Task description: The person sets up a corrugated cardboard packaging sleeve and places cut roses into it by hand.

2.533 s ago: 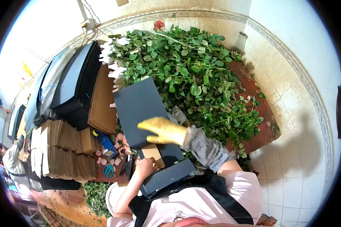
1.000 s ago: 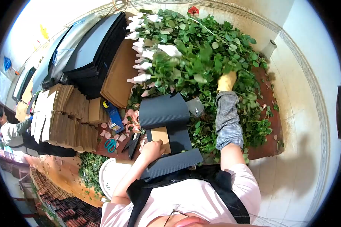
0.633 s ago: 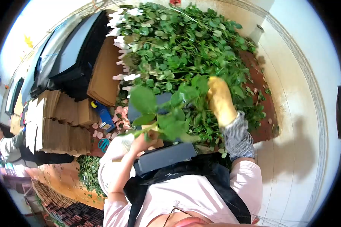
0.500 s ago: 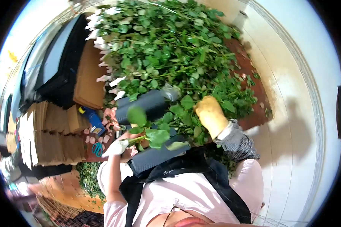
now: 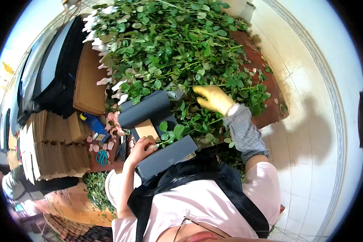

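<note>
My left hand (image 5: 142, 151) is bare, its fingers curled around the head end of a leafy rose stem (image 5: 177, 132). That stem lies in a dark grey corrugated sheet (image 5: 169, 157), whose near and far sides curve up and between which a tan cardboard piece (image 5: 147, 131) shows. The flower itself is mostly covered by my fingers. My right hand (image 5: 214, 99), in a yellow glove, hovers at the near edge of a big heap of leafy rose stems (image 5: 181, 48). Its fingers are apart and hold nothing visible. White-sleeved rose heads (image 5: 104, 81) line the heap's left side.
Teal scissors (image 5: 102, 157), a blue tool with a yellow end (image 5: 96, 126) and loose pink petals (image 5: 113, 121) lie left of the sheet. Stacked cardboard (image 5: 60, 155) stands further left. A tiled wall (image 5: 306, 133) bounds the right side.
My left hand has brought the white-sleeved rose from the left onto the sheet, lowering its leaves between the sides. My right hand has moved up and left towards the heap, its fingers opening.
</note>
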The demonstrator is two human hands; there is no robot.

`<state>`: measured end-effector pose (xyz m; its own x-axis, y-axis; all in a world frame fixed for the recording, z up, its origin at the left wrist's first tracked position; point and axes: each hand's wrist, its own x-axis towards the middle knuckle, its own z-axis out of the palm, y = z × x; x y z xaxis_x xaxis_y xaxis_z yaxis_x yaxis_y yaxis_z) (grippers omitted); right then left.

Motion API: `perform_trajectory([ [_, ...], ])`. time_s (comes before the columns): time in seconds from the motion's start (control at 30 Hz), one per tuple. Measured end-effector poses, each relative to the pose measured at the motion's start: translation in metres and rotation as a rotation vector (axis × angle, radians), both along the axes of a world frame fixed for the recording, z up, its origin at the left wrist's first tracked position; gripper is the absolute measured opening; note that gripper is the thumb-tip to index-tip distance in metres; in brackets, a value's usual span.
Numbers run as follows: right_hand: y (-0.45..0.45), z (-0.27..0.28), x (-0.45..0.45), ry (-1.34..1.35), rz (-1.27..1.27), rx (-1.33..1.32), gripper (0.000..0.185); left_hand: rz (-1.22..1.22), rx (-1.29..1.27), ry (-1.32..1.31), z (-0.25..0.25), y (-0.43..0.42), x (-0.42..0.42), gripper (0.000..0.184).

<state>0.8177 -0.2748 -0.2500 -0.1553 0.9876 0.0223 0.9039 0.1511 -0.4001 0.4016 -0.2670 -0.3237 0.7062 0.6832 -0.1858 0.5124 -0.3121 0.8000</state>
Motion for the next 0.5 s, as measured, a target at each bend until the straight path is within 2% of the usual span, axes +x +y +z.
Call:
perform_trajectory([
  [0.03,0.020,0.007,-0.014,0.014,-0.046,0.151,0.052,0.017,0.001,-0.002,-0.002,-0.002,0.001,0.029],
  [0.1,0.053,-0.010,-0.035,-0.093,-0.116,0.196,0.047,0.032,0.019,-0.034,-0.003,-0.002,0.002,0.029],
  [0.17,0.086,-0.078,-0.033,-0.191,-0.068,0.078,0.034,0.039,-0.009,-0.039,-0.003,-0.002,0.002,0.027],
  [0.2,0.100,-0.121,-0.026,-0.131,-0.036,0.243,0.024,0.007,0.012,-0.035,-0.003,-0.002,0.001,0.027],
  [0.23,0.114,-0.149,-0.019,-0.143,-0.009,0.286,0.026,-0.018,0.043,-0.034,-0.007,0.002,0.000,0.026],
  [0.27,0.114,-0.125,-0.029,-0.066,-0.044,0.350,0.025,-0.056,0.135,-0.124,-0.018,0.003,-0.002,0.025],
  [0.3,0.103,-0.086,-0.041,0.009,-0.073,0.406,0.024,-0.022,0.050,-0.089,-0.014,0.002,-0.002,0.025],
  [0.37,0.087,-0.017,-0.050,-0.099,-0.186,0.432,0.041,0.006,0.012,-0.107,-0.009,-0.001,-0.001,0.025],
  [0.43,0.079,0.034,-0.035,-0.230,-0.220,0.566,0.047,-0.006,0.042,-0.137,-0.018,0.001,-0.002,0.027],
  [0.5,0.060,0.085,-0.021,-0.345,-0.140,0.727,0.037,0.033,-0.028,-0.090,-0.009,-0.001,-0.001,0.030],
])
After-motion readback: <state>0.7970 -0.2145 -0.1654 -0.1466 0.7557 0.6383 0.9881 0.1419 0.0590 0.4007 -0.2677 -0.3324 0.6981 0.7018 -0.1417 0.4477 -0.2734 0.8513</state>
